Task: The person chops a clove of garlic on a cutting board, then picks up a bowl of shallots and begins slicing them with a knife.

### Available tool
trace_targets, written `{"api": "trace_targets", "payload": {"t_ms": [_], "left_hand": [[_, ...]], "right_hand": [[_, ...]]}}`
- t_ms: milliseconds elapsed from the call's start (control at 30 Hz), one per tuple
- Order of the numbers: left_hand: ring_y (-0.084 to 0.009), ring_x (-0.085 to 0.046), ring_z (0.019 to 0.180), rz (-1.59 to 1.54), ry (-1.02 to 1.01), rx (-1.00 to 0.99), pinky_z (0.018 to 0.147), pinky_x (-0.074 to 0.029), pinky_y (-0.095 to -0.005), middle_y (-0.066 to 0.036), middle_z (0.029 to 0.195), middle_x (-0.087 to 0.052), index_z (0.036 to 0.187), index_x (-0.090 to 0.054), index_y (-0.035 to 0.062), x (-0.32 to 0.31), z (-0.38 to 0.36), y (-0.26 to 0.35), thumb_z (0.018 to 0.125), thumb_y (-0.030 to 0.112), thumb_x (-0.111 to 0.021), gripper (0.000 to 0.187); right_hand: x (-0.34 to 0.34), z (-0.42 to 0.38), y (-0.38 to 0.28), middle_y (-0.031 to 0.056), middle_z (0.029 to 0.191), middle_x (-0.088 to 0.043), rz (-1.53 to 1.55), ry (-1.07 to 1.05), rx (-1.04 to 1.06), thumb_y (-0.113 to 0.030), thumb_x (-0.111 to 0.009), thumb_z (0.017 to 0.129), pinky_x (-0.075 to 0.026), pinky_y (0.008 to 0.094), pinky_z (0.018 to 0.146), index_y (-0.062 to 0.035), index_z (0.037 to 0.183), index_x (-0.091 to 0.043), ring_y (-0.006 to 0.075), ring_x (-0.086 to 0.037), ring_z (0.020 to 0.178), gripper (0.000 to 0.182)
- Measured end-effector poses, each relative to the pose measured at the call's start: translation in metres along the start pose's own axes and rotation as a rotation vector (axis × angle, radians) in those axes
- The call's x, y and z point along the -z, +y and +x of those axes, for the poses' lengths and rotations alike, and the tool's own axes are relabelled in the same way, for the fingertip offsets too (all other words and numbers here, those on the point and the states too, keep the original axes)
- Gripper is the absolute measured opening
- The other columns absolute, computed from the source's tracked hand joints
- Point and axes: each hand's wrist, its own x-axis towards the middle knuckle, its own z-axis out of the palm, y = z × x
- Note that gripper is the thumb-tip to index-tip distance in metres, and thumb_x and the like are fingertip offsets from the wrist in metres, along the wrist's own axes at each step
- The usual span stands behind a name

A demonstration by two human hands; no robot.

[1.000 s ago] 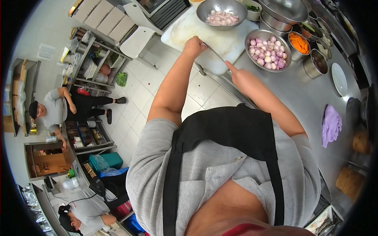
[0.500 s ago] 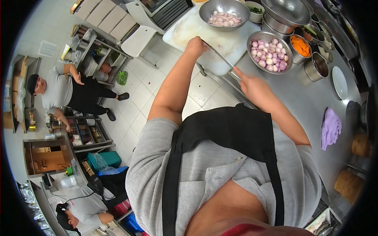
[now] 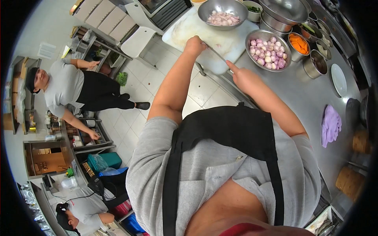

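A knife [image 3: 215,52] with a thin metal blade spans between my two hands at the near edge of the white cutting board [image 3: 183,33]. My left hand [image 3: 194,46] is closed in a fist around its far end. At its near end my right hand [image 3: 245,78] is closed on it, index finger stretched along the metal. My fingers hide the handle. Beyond the knife, a steel bowl of sliced shallots [image 3: 223,19] sits on the board. To its right, a steel bowl [image 3: 269,50] holds whole peeled shallots.
Sliced carrots [image 3: 299,44] fill a steel container beside stacked bowls [image 3: 284,15]. A white oval plate [image 3: 338,80] and purple cloth [image 3: 331,126] lie on the steel counter [image 3: 311,104]. One co-worker [image 3: 65,84] stands at the left shelves, another [image 3: 84,212] lower left.
My right hand has shifted slightly up and left along the knife, so less blade shows between my hands. The upper-left co-worker has stepped toward me and lowered an arm.
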Motion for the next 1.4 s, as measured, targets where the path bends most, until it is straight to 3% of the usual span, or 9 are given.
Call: {"api": "trace_targets", "payload": {"t_ms": [100,300,633,1000,1300,1400], "left_hand": [[-0.0295,-0.065,0.083,-0.044,0.006,0.023,0.076,-0.051,-0.0359,-0.018,0.085,-0.067,0.089,-0.063,0.0004,0.001,-0.004,0.001,0.07,0.025,-0.074,0.033],[-0.0283,-0.065,0.083,-0.096,0.068,0.005,0.076,-0.051,-0.0348,-0.016,0.086,-0.067,0.089,-0.063,0.0006,-0.011,-0.006,-0.005,0.071,0.026,-0.075,0.033],[-0.0304,-0.064,0.082,0.015,0.071,-0.088,0.073,-0.051,-0.0369,-0.016,0.082,-0.066,0.087,-0.06,0.0018,-0.009,0.001,-0.006,0.072,0.021,-0.073,0.028],[-0.0307,-0.064,0.082,0.005,0.009,-0.052,0.074,-0.051,-0.0362,-0.017,0.085,-0.066,0.088,-0.06,0.0012,-0.004,0.002,-0.004,0.073,0.022,-0.072,0.028],[-0.0317,-0.065,0.082,0.059,-0.003,-0.101,0.075,-0.051,-0.0368,-0.018,0.085,-0.066,0.089,-0.06,0.0001,-0.003,0.004,-0.005,0.073,0.022,-0.073,0.03],[-0.0317,-0.065,0.083,0.041,0.0,-0.096,0.075,-0.051,-0.0368,-0.018,0.085,-0.066,0.089,-0.06,0.0003,-0.003,0.003,-0.004,0.072,0.022,-0.073,0.03]], "right_hand": [[0.001,-0.013,0.003,0.0231,0.07,-0.058,0.063,0.02,0.008,-0.012,-0.051,0.088,-0.045,0.047,0.062,-0.0156,0.141,-0.036,0.0378,-0.058,0.063,0.056],[0.004,-0.018,0.004,0.0239,0.069,-0.059,0.156,0.053,-0.008,-0.013,-0.05,0.088,-0.045,0.0466,0.061,-0.0138,0.141,-0.037,0.0384,-0.057,0.062,0.054],[0.018,-0.038,-0.01,0.0226,0.077,-0.059,0.108,0.082,0.019,-0.012,-0.05,0.089,-0.045,0.0466,0.066,-0.0134,0.141,-0.037,0.038,-0.058,0.07,0.053],[0.021,-0.034,-0.011,0.0237,0.081,-0.06,0.127,0.057,-0.002,-0.012,-0.051,0.089,-0.045,0.047,0.068,-0.0115,0.141,-0.036,0.0389,-0.058,0.073,0.054],[0.015,-0.022,-0.006,0.0227,0.073,-0.059,0.146,0.027,0.016,-0.012,-0.051,0.088,-0.046,0.0459,0.064,-0.0135,0.143,-0.033,0.0378,-0.058,0.067,0.057],[0.006,-0.004,-0.008,0.0206,0.076,-0.062,0.106,-0.013,-0.01,-0.014,-0.05,0.088,-0.047,0.0462,0.066,-0.0132,0.142,-0.035,0.0352,-0.06,0.071,0.055]]}}
